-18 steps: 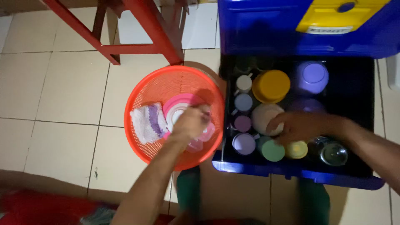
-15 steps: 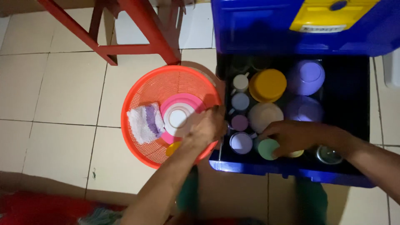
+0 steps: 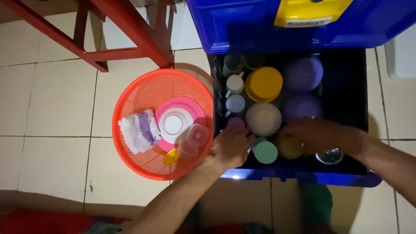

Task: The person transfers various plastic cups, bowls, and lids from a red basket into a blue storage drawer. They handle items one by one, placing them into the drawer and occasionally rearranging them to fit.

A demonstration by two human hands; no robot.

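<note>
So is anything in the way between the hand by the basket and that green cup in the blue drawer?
Nothing visible is. The left hand rests at the blue drawer's front edge, and the green cup sits right beside it with no dish between them.

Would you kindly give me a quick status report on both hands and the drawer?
Left hand at the blue drawer's front edge, grip unclear. Right hand blurred, inside among upturned cups, by the yellow cup. Orange basket close alongside the drawer.
</note>
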